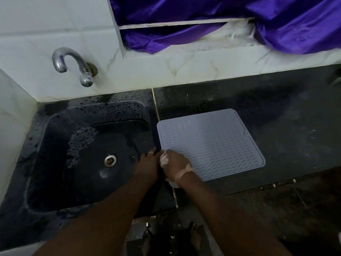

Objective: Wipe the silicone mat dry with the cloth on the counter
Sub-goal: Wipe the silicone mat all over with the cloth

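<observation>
Silicone mat (212, 143), grey, ribbed wave pattern, lies flat on the dark worktop (276, 117) just right of the sink (88, 154), its near-left corner at the worktop's front edge beside the sink rim. Small notch on its right edge.

Head view: right hand (175, 165) sits on the mat's near-left corner, fingers curled around a pale cloth (172, 182); bits of cloth show under the fingers and below the wrist, most of it hidden by the hand. Pale patch or tape across the back of the right hand, cannot tell which. Left hand (147, 163) lies just left of the right, touching or nearly touching it, over the strip between sink and mat; fingers extended toward the mat's left edge, ring on one finger. Whether it pinches the mat edge, cannot tell.

Sink is black, wet, with a metal drain (110, 160) in the basin. Chrome tap (73, 65) on the white tiled wall above the sink's far edge. Purple fabric (239, 21) hangs in the opening above the worktop's far edge. Bare feet (171, 239) on the floor below the front edge.
</observation>
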